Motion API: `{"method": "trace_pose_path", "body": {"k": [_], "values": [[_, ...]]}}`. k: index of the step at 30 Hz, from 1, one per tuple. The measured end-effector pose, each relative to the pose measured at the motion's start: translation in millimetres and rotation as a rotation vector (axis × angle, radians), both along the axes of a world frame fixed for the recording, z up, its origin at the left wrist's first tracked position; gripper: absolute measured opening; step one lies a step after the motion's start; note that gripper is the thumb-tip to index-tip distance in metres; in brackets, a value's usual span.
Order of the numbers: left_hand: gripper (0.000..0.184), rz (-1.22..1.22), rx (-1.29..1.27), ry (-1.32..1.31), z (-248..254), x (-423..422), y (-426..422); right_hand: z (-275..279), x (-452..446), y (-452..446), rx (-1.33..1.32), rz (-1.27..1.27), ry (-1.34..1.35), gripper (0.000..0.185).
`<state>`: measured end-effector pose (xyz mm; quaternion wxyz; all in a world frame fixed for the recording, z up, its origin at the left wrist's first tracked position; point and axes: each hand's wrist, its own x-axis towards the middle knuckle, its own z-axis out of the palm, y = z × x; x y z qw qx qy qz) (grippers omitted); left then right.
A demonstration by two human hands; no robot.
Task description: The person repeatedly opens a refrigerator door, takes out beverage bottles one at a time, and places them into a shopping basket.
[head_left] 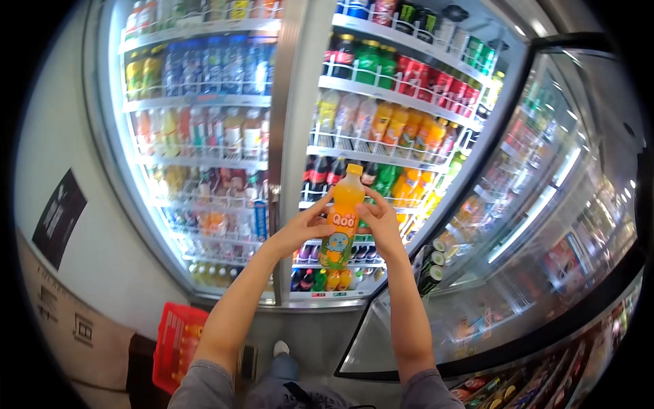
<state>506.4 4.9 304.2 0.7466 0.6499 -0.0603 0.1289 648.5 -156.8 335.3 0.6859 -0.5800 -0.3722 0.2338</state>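
An orange juice bottle (344,215) with a yellow cap and a "Qoo" label showing a blue character is held upright, slightly tilted, in front of the drinks fridge. My left hand (304,230) grips its left side, thumb across the label's edge. On the opposite side, my right hand (379,223) has its fingers closed round the bottle. Behind it, fridge shelves (395,97) carry rows of bottles and cans. Similar orange bottles (402,129) stand on a middle shelf.
A fridge door (504,259) with a black frame swings open at my right. The left fridge door (197,102) is closed over more bottles. A red basket (167,341) holding orange items sits at lower left, near a cardboard box (78,327). Packaged goods (490,392) line the lower right.
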Motion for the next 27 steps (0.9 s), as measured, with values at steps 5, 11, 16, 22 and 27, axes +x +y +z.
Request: {"method": "trace_pose_path", "body": {"k": [5,11,16,22,27], "values": [[0.096,0.21,0.137,0.041,-35.5,-62.6,0.2,-41.6,-44.7,23.8,-0.029,0.11,0.058,0.053],[0.097,0.383,0.054,0.052,-70.8,-112.2,14.7,-65.2,-82.3,61.9,-0.087,0.232,0.1,0.054],[0.097,0.486,-0.015,0.078,-69.2,-163.5,31.7,-75.7,-121.6,108.3,-0.113,0.334,0.067,0.052],[0.096,0.649,-0.191,0.044,-97.8,-216.5,66.0,-102.1,-171.9,169.2,-0.149,0.462,0.122,0.052],[0.093,0.787,-0.277,-0.046,-115.7,-269.9,87.1,-125.1,-218.0,215.3,-0.17,0.646,0.093,0.061]]}}
